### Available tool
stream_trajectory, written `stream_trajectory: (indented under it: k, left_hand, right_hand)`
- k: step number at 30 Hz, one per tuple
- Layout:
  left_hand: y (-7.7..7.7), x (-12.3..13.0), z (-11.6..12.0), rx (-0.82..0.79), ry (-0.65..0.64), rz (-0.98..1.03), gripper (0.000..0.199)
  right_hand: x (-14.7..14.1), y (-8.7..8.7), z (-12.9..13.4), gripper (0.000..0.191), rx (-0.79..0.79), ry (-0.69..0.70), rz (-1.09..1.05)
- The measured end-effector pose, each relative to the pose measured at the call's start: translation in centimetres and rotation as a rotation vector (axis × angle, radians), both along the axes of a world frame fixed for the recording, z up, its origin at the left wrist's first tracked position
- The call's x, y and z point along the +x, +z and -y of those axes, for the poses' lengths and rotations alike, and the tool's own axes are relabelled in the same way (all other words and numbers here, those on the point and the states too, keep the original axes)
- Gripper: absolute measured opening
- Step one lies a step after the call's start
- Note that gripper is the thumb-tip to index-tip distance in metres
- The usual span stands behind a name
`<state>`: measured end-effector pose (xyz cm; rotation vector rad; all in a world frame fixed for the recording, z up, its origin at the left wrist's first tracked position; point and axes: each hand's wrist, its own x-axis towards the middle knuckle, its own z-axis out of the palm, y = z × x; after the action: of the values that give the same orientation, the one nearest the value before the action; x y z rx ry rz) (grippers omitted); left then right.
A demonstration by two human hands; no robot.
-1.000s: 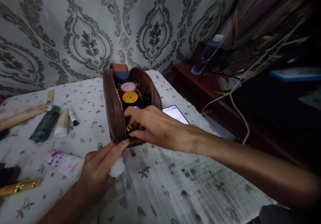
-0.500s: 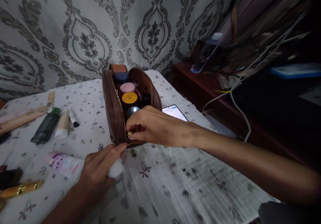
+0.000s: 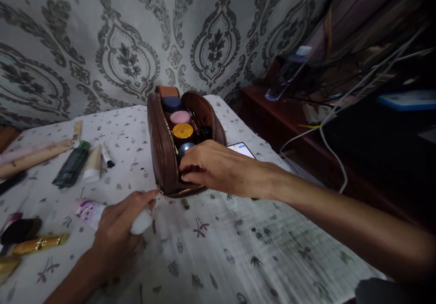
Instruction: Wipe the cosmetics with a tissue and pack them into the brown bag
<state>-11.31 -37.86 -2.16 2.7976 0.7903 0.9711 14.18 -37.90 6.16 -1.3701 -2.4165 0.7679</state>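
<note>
An unzipped brown pouch (image 3: 160,145) stands on the patterned cloth, with a blue lid (image 3: 172,104), a pink lid (image 3: 180,117) and a yellow-lidded jar (image 3: 183,132) inside. My right hand (image 3: 207,165) reaches into its near end, fingers pinched; what they hold, if anything, is hidden. Just left of the pouch's near corner, my left hand (image 3: 119,222) is wrapped round a white and purple tube (image 3: 89,212), whose white cap (image 3: 141,223) sticks out on the right. Its index finger points toward the pouch.
Left on the cloth (image 3: 204,267) lie a dark green tube (image 3: 71,165), a beige tube (image 3: 93,164), a small white tube (image 3: 107,155), a gold stick (image 3: 40,244) and a dark brush (image 3: 20,230). Beyond my right wrist is a phone (image 3: 241,149); a bottle (image 3: 288,73) stands behind.
My left hand has drawn back from the pouch's near corner with the tube. My right hand is still in the pouch, slightly deeper; the gold item by its fingertips is now hardly visible.
</note>
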Motion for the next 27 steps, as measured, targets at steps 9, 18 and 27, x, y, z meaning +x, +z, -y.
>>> stream_trajectory:
  k: [9,18,27]
  left_hand:
    - [3.0,-7.2,-1.8,-0.450,0.863,0.417,0.028]
    - [0.4,-11.8,-1.9,-0.590,0.706,0.275,0.042]
    - [-2.9,-10.8,-1.0,-0.406,0.625,-0.208,0.043]
  right_hand:
    - [0.0,0.2,1.7,0.020,0.355,-0.239,-0.153]
    - [-4.6,-4.2,6.1,0.015,0.378,-0.135,-0.483]
    - [-11.4,-8.6,6.1,0.027,-0.018,0.049,-0.285]
